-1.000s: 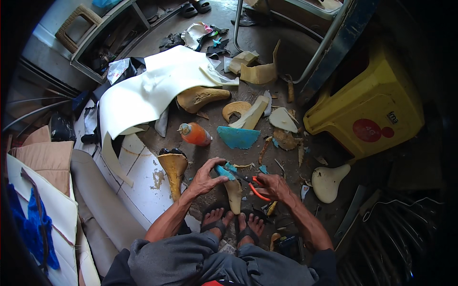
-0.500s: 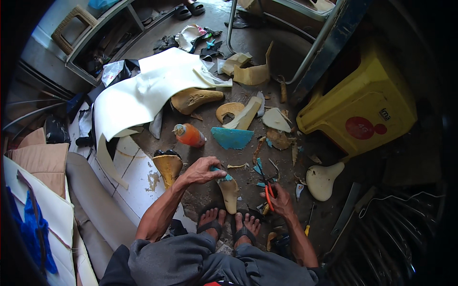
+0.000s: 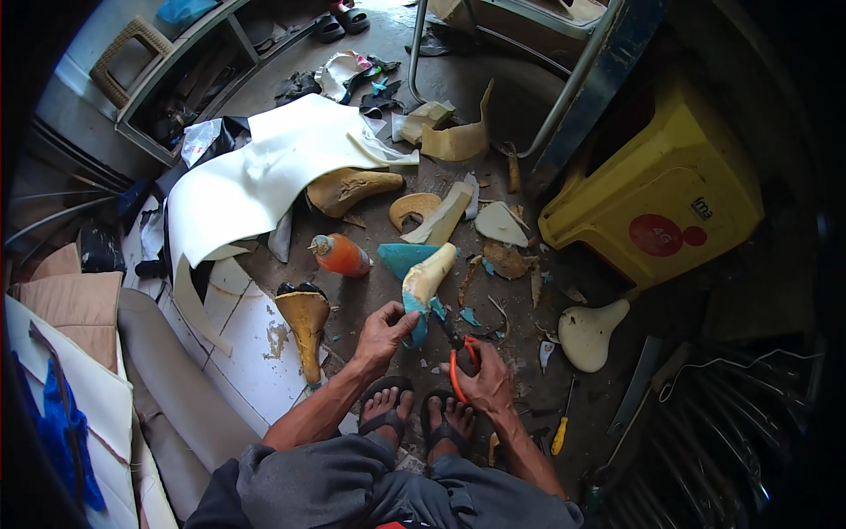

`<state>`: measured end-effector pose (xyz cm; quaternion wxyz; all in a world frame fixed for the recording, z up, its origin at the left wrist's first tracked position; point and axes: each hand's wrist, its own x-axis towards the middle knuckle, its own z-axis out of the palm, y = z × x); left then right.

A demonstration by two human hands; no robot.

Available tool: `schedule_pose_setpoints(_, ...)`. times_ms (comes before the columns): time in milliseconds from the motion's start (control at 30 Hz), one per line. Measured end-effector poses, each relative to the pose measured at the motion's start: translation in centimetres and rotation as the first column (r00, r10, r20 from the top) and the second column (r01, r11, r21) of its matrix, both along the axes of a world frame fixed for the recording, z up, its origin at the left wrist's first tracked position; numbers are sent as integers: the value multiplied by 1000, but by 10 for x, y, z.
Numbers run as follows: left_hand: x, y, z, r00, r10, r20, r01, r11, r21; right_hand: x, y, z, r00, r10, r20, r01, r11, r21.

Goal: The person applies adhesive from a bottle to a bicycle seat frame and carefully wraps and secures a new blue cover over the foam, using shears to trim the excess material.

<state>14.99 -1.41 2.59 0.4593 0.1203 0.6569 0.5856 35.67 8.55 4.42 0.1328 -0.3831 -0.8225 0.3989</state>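
Observation:
My left hand grips a bicycle saddle pad by its wide end, the cream narrow end pointing up and away. Light-blue material covers that wide end, with ragged bits hanging at its edge. In my right hand is a pair of scissors with red-orange handles, its dark blades up beside the blue edge; whether they touch it I cannot tell. Behind the pad lies a flat blue foam piece. Small blue scraps are on the floor just right of it.
An orange bottle stands left of the pad, near a worn brown saddle. White foam sheet spreads at the far left. Right are a cream saddle pad, a yellow-handled screwdriver and a tipped yellow plastic stool.
My left hand has raised and turned the saddle pad, so its narrow end now points away instead of toward my feet. The scissors in my right hand have moved left toward its blue edge.

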Motion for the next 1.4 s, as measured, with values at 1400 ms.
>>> schedule_pose_setpoints(1400, 27, -6, -22, 911, -207, 358, 168, 976, 138, 22, 68, 33, 913, 237, 333, -311, 931, 191)
